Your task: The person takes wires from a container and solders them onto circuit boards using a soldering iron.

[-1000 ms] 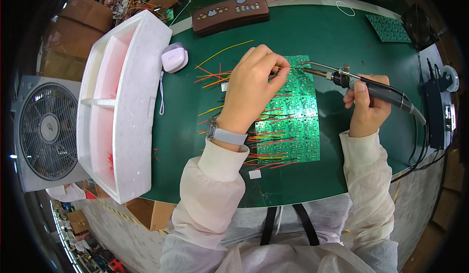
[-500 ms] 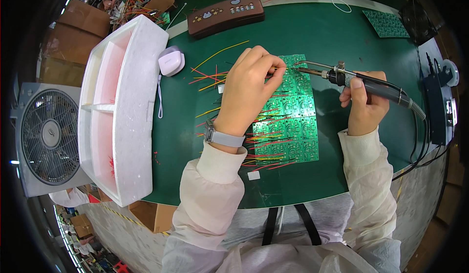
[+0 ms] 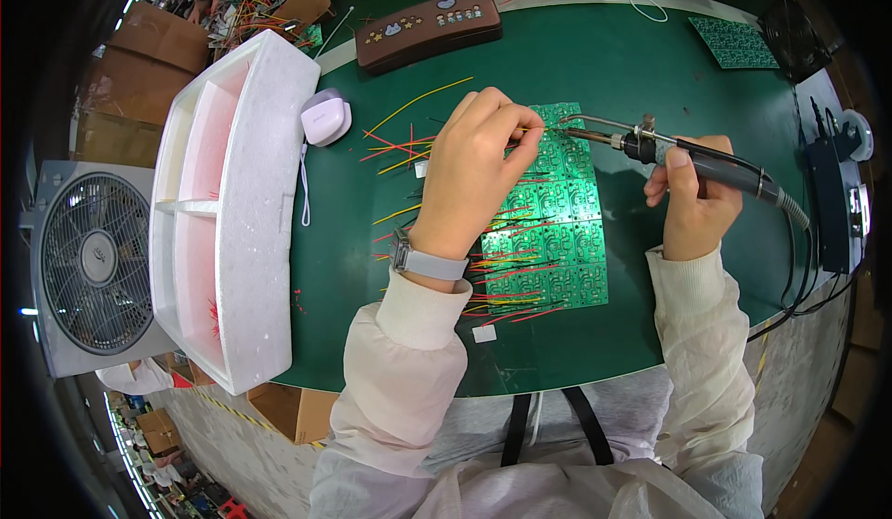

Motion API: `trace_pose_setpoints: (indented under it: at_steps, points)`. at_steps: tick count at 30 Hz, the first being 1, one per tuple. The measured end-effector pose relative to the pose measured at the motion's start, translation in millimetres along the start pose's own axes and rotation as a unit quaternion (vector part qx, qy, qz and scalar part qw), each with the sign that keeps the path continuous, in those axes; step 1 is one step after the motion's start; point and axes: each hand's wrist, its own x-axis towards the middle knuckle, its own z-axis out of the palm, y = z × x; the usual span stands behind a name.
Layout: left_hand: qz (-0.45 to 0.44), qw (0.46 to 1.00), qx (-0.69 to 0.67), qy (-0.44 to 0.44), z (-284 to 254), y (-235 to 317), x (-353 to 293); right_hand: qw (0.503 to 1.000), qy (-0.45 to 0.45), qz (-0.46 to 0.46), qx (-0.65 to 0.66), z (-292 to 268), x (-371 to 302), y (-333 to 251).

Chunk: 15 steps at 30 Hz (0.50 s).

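Observation:
A panel of green circuit boards (image 3: 581,240) lies on the table with red, yellow and black wires along its left part. Over its upper left corner, my left hand (image 3: 478,152) is closed in a pinch on a thin wire (image 3: 526,130) that looks yellow. My right hand (image 3: 697,189) grips a soldering iron (image 3: 720,170) with a thin metal feed tube (image 3: 595,120) along its top. The iron's tip meets the upper part of the panel, just right of my left fingertips. Loose wires (image 3: 401,154) lie to the left, partly hidden by my left hand.
A white foam box (image 3: 265,194) with compartments stands at the left, beside a fan (image 3: 98,259). A lilac earbud case (image 3: 325,118) and a brown pencil case (image 3: 429,32) lie behind. At the right are another green board panel (image 3: 734,44) and a dark station (image 3: 830,203) with cables.

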Motion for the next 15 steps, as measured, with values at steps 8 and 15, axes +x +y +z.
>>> trace_pose_setpoints:
  at_steps: [8,15]
  points:
    - [0.011,1.0,0.008,0.006,0.7,0.5,0.0,0.997,-0.009,-0.039,-0.069,-1.8,-2.8,-1.9]
    - [0.026,0.999,0.025,0.01,0.2,0.2,-0.3,0.994,-0.036,-0.063,-0.085,-2.4,-4.3,-3.0]
